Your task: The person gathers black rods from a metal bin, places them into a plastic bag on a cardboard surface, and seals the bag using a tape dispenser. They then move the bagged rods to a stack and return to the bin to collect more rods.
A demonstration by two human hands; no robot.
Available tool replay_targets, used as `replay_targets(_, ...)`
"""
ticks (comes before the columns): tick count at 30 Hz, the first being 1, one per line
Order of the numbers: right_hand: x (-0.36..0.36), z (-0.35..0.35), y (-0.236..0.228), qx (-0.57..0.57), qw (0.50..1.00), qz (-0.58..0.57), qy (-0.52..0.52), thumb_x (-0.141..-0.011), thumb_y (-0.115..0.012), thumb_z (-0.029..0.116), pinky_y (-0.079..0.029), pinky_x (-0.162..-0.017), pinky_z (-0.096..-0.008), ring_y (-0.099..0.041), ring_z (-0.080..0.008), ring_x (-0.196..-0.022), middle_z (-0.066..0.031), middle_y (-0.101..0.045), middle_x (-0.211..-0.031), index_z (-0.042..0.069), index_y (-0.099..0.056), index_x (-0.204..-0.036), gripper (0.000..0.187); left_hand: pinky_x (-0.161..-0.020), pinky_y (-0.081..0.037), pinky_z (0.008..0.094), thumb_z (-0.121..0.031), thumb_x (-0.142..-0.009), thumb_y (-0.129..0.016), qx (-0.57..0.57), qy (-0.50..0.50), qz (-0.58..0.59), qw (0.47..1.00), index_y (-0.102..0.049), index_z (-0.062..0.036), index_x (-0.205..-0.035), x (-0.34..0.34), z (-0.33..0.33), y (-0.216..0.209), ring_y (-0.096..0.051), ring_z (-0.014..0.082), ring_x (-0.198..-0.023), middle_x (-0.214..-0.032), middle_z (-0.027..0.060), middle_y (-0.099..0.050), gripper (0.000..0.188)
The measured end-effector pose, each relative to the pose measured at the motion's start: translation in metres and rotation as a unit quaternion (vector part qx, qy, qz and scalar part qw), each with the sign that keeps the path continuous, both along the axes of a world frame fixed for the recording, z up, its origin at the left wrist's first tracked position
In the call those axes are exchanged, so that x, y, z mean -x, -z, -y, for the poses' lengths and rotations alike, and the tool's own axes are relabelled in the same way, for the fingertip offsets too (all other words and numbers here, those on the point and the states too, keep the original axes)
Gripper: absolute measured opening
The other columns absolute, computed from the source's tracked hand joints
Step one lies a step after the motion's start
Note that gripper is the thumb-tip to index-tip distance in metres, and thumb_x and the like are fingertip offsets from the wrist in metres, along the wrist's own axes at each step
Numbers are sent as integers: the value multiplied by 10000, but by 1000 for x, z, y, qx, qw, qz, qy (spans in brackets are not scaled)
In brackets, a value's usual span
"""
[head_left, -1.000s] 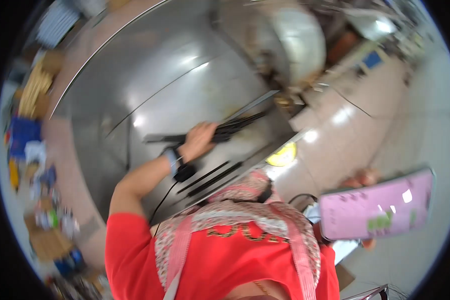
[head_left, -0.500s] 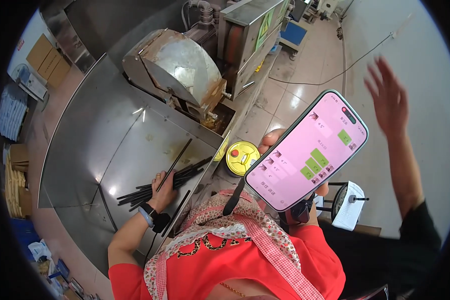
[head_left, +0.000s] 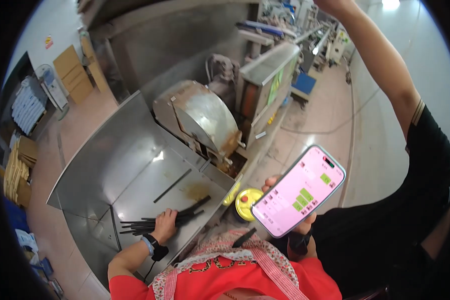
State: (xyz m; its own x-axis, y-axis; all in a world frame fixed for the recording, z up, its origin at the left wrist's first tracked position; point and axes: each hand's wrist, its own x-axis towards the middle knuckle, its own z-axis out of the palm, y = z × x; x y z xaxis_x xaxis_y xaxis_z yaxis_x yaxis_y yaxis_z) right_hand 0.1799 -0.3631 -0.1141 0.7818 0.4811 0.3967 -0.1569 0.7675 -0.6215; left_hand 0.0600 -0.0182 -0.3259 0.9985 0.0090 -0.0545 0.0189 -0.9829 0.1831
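My left hand point(head_left: 165, 226) is closed over a bundle of thin black rods point(head_left: 137, 227), which lies in a wide metal tray point(head_left: 87, 187). The rods stick out on both sides of the hand. One loose black rod point(head_left: 173, 185) rests apart, farther up the tray. In my right hand point(head_left: 305, 225) is a smartphone point(head_left: 301, 192) in a pale green case. Its lit pink screen, with white and green message bubbles, faces me. Fingers show at the phone's left edge and lower right; the palm is hidden behind it.
A rounded metal machine housing point(head_left: 205, 112) stands at the tray's far side. Beside the tray is a yellow-lidded bucket point(head_left: 249, 201). Another person's bare arm point(head_left: 385, 65) and dark sleeve reach up at the right. Cardboard boxes point(head_left: 72, 72) stand far left.
A rod that slanted up by my left hand now lies loose in the tray. The phone appears lower and smaller. The other person's arm has swung upward. My view has tilted up.
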Motion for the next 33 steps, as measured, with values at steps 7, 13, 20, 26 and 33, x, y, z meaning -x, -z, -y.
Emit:
replay_targets(7,3,-1,-6,65,997,-41,-9,-693,-717,401,-454,-907,-451,-461,-338,-1134,-246,-416,-1215,-2,-306,-1299,835,-735,-458,436,-73,-602,-648,-17,-169,69,983,-476,-67,-1038,-17,-51,-4,-540,344,-885,-1000,177,-510,469)
replay_targets(13,-4,-3,-2,29,998,40,-40,-706,-721,342,-451,-915,-449,-452,-338,-1144,-239,-400,-1238,2,-312,-1298,796,-735,-465,435,-81,-607,-643,-43,-248,39,967,-485,-42,-972,-26,-96,2,-548,350,-875,-924,175,-538,399)
replay_targets(20,5,-5,1,15,995,65,-75,-747,-680,302,-439,-927,-446,-431,-341,-1159,-230,-386,-1254,20,-297,-1318,743,-709,-461,444,-100,-586,-664,-21,-262,39,964,-481,-26,-928,-22,-104,15,-565,372,-794,-841,189,-563,395)
replay_targets(26,37,7,4,-13,995,84,-48,-702,-679,420,-441,-923,-420,-437,-336,-1143,-232,-394,-1241,13,-274,-1321,844,-650,-470,440,-88,-613,-635,39,-283,163,944,-467,-22,-937,-22,-89,-50,-571,382,-735,-789,179,-582,371)
replay_targets(33,5,-19,8,97,991,24,-84,-650,-677,557,-443,-919,-390,-444,-331,-1125,-236,-403,-1225,5,-248,-1326,973,-665,-447,261,-70,-723,-644,285,-298,511,754,-497,-9,-947,-2,-100,-144,-527,110,-702,-771,47,-576,276)
